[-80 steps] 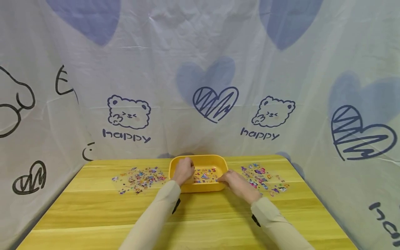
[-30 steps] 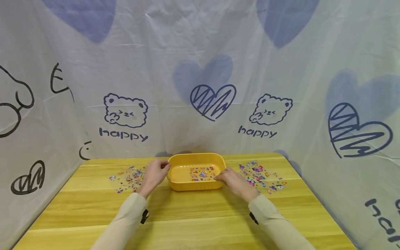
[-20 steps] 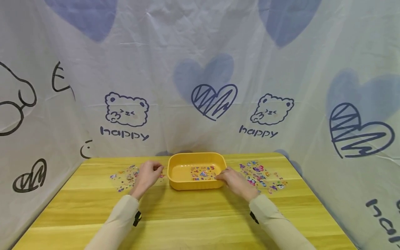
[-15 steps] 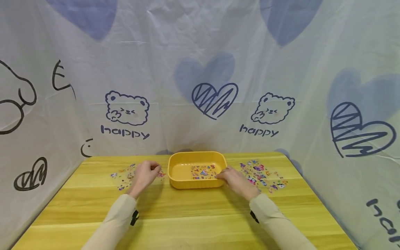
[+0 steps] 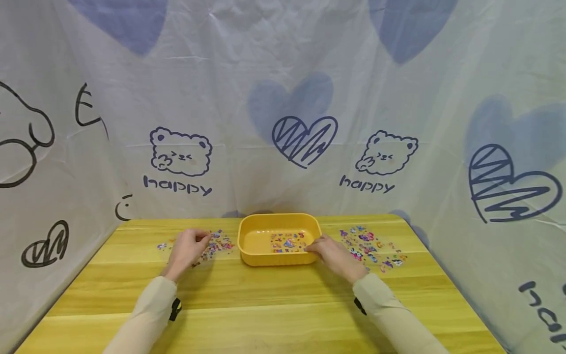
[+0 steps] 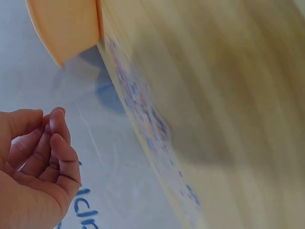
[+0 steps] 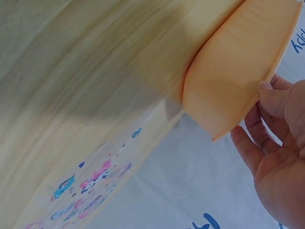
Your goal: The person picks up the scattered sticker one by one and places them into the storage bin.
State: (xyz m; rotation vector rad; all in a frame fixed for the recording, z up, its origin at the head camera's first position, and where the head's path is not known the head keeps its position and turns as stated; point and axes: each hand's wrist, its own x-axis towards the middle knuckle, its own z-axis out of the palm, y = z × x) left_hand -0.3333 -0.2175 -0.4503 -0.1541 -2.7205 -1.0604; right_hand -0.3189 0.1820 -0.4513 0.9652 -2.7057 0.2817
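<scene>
A yellow plastic bin [image 5: 278, 259] stands at the back middle of the table. Inside it, toward the right, lies a sheet of small colourful stickers [image 5: 287, 243]. My right hand [image 5: 337, 258] pinches the bin's front right rim between thumb and fingers, which the right wrist view shows up close. To the left of the bin, my left hand [image 5: 187, 250] hovers over a clear sticker sheet [image 5: 221, 243] and hides part of it. Its fingers [image 6: 66, 162] are loosely curled, thumb near the fingertips, and I see nothing between them.
Another clear sticker sheet [image 5: 369, 250] lies right of the bin, beside my right forearm. The wood-grain table [image 5: 265, 305] ends at the back against a pale printed cloth [image 5: 247, 123], which also hangs at both sides.
My left hand was over the bin, moved left past its left rim, then farther left above the left sticker sheet. The right hand has stayed at the bin's right rim.
</scene>
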